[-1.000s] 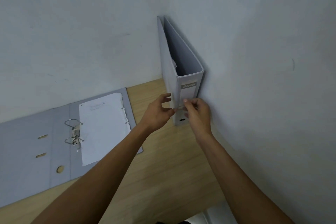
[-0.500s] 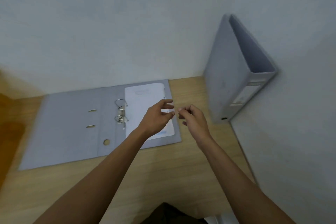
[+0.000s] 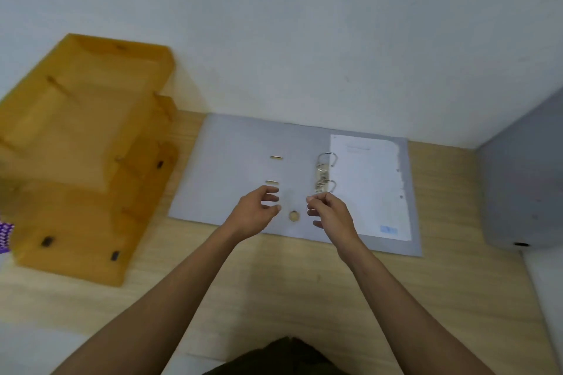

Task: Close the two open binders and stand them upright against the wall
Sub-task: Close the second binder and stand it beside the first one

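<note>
While a translucent amber plastic stacked letter tray (image 3: 82, 143) sits at the left of the pale wooden bench (image 3: 274, 289), the open grey lever-arch binder (image 3: 237, 173) lies flat by the wall, white punched paper (image 3: 368, 186) on its right half. Above its near edge hover the left hand (image 3: 254, 215) and right hand (image 3: 332, 216), fingers loosely curled, grasping nothing. At far right stands the closed grey binder (image 3: 524, 186).

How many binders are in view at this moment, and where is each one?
2. An open binder lies flat on the desk against the back wall, under both hands. A closed binder stands upright at the right edge, partly cut off by the frame.
</note>
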Motion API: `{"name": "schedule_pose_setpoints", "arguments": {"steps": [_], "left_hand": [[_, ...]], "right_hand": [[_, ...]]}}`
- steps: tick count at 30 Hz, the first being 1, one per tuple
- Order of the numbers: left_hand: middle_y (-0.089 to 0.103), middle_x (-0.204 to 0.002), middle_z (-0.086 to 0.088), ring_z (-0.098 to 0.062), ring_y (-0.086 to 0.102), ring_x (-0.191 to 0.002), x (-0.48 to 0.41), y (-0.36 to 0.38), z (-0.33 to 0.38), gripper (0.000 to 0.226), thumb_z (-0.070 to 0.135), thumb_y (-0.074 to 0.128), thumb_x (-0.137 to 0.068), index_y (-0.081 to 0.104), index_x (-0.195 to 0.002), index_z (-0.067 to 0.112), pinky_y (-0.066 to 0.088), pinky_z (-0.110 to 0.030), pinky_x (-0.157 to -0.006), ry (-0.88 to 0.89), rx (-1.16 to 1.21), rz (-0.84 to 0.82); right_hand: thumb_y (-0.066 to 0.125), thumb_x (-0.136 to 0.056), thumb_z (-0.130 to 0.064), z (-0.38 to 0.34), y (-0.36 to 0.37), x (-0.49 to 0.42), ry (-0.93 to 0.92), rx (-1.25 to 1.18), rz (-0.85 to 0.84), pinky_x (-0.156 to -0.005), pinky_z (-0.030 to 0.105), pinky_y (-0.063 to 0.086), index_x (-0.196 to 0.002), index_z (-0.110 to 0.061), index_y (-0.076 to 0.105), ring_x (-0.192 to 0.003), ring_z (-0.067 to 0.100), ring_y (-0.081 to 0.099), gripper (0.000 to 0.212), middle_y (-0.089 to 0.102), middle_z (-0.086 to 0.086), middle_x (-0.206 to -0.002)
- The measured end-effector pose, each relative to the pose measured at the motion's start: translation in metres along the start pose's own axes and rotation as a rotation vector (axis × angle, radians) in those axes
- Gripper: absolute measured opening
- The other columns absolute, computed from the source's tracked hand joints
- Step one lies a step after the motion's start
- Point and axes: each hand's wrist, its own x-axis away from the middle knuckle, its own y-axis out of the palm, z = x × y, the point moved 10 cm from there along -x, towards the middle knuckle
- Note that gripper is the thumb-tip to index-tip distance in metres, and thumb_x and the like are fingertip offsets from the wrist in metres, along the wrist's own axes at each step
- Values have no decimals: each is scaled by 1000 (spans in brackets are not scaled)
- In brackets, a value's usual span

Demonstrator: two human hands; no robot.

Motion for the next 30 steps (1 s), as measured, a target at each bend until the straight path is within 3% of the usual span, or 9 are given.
{"name": "schedule_pose_setpoints", "arguments": {"steps": [3, 7, 11, 15, 19, 22, 25, 27, 30], "left_hand": [[62, -142, 0, -15, 63, -112, -7, -29, -37, 49, 27, 64, -97, 53, -144, 21, 49, -18, -70, -61, -18, 14], [49, -155, -5, -26, 52, -137, -22, -49, -76, 56, 26, 63, -98, 46, -151, 18, 48, -33, -99, -132, -78, 0], [29, -168, -7, -27, 28, -154, -39, -56, -97, 67, 24, 63, -98, 35, -159, 18, 28, -37, -120, -120, -202, -17], [-7, -174, -1, -32, -10, -159, -55, -55, -122, 82, 42, 55, -100, 8, -165, 29, 10, -55, -124, -153, -457, -93], [-21, -172, 1, -31, -17, -158, -50, -51, -140, 82, 64, 34, -99, -5, -164, 32, 2, -61, -123, -66, -740, -75], [-17, -173, 0, -30, -12, -159, -24, -38, -149, 82, 70, 23, -96, -5, -164, 34, 1, -61, -122, -34, -797, -47], [12, -173, 0, -29, 16, -157, 4, -30, -142, 75, 69, 23, -95, 16, -163, 37, 11, -55, -121, 12, -825, -13], [38, -162, 0, -27, 37, -143, 15, -37, -138, 67, 64, 32, -95, 38, -154, 35, 25, -48, -114, 28, -777, 37], [39, -154, -6, -31, 36, -138, 9, -65, -147, 66, 51, 56, -91, 41, -150, 25, 32, -49, -110, -124, -557, 148]], "right_hand": [[61, -96, -36, 3, 35, -11, 36, 24, -42, -92, 42, 56, -94, -18, 66, -99, 18, 69, 18, 70, 1, -101], [62, -96, -36, 8, 66, -23, 89, 54, -85, -91, 39, 55, -100, -20, 66, -97, 14, 66, 17, 68, -4, -104], [61, -96, -36, 9, 80, -32, 121, 76, -102, -89, 37, 54, -106, -20, 67, -106, 17, 66, 20, 68, -6, -111], [60, -97, -35, 8, 86, -44, 146, 102, -95, -89, 36, 54, -109, -19, 67, -108, 17, 66, 22, 67, -5, -114], [61, -96, -35, 7, 90, -54, 131, 137, -88, -93, 38, 54, -108, -23, 66, -110, 18, 65, 17, 67, -4, -117], [62, -96, -33, 7, 98, -59, 111, 175, -67, -105, 47, 50, -113, -21, 66, -117, 22, 63, 22, 67, 0, -123], [62, -96, -32, 6, 116, -62, 103, 187, -80, -107, 49, 49, -120, -19, 66, -117, 23, 63, 27, 66, 1, -124], [61, -96, -31, 6, 133, -62, 96, 188, -122, -108, 50, 49, -128, -19, 63, -120, 23, 61, 33, 63, 1, -130], [61, -97, -31, 9, 148, -58, 108, 193, -183, -113, 49, 44, -142, -22, 54, -131, 22, 55, 47, 54, 0, -146]]}}
